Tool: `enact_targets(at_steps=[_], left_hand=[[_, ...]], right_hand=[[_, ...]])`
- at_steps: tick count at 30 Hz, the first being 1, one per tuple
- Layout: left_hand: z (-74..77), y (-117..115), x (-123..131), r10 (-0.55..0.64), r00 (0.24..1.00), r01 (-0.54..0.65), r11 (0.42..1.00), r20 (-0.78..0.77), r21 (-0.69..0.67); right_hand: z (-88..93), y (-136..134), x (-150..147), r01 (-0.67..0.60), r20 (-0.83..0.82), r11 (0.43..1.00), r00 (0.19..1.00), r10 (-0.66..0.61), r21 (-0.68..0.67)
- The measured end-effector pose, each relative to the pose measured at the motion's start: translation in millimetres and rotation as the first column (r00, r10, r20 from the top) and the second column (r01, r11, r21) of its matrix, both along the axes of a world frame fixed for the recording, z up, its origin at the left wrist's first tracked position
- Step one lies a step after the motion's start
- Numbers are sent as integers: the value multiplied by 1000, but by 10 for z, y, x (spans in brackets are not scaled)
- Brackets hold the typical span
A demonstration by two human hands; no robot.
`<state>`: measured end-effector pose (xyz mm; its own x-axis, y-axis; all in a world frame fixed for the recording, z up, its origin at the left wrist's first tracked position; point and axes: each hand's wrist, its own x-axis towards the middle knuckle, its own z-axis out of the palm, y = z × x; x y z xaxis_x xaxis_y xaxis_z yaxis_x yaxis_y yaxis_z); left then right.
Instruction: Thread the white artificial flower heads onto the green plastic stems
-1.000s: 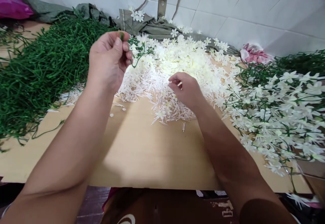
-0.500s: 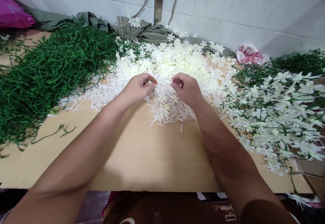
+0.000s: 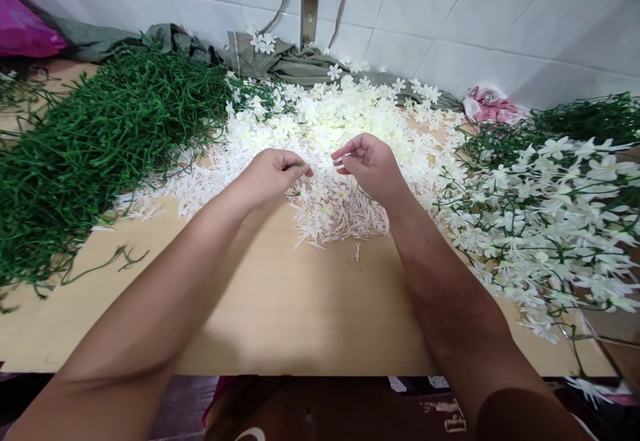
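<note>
My left hand (image 3: 277, 173) is closed in a pinch, and a short bit of green artificial stem (image 3: 301, 164) shows between thumb and forefinger. Just across from it, my right hand (image 3: 373, 164) is curled, with thumb and forefinger close around a small, thin white flower piece (image 3: 339, 160) that is hard to make out. Both hands hover over a heap of thin white pieces (image 3: 350, 218) and loose white artificial blossoms (image 3: 360, 111). A narrow gap separates the fingertips of the two hands.
Green stems (image 3: 120, 108) are piled on the left. White flowers on green stems (image 3: 555, 228) lie heaped on the right. The tan board (image 3: 300, 308) reaches the near edge. Behind are a grey cloth (image 3: 295, 68), a pink-and-white bag (image 3: 493, 104) and a tiled wall (image 3: 450, 1).
My right hand has turned slightly, its fingers spreading a little and shifting left toward my left hand. My left hand keeps its pinch, and less of the green stem shows.
</note>
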<state>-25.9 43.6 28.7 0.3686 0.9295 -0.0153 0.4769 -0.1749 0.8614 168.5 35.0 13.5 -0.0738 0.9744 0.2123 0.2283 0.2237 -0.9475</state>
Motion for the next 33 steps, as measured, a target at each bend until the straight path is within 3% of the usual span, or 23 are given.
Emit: enact_targets(at_steps=[3,6,10,13,15,18,23,25,29,33], left_hand=[[115,-13,-57,-108,989,98,989,-102,-107],[160,-21,-55,-59,976,32,991,-212,-126],[67,-2,3,80,961,-89,996,-266,-21],[-50,24,36,126,965,-118,992,-229,47],[-116,43,48,146,971,-137,989,-189,64],[-178,62,56,171,974,-161,984,-149,77],[-227,44,79,138,986,-131,989,-97,74],[-237,26,100,107,991,-101,993,-85,67],[-225,0,145,100,995,-99,993,0,67],[-182,-20,156,46,992,-43,999,113,-28]], right_hand=[[-44,19,10,25,7,999,1000,-24,-42],[-112,25,-24,116,219,990,967,-131,82],[-203,23,-100,102,570,951,780,-258,290],[-260,32,-128,62,714,957,652,-255,285],[-283,43,-127,54,748,964,620,-235,259],[-270,56,-119,49,722,970,658,-212,240],[-141,31,-143,65,471,987,873,-128,148],[-92,10,-163,52,370,991,924,-94,122],[-67,-22,-196,-5,311,991,950,-38,135],[-93,-33,-203,-7,428,963,896,-113,269]])
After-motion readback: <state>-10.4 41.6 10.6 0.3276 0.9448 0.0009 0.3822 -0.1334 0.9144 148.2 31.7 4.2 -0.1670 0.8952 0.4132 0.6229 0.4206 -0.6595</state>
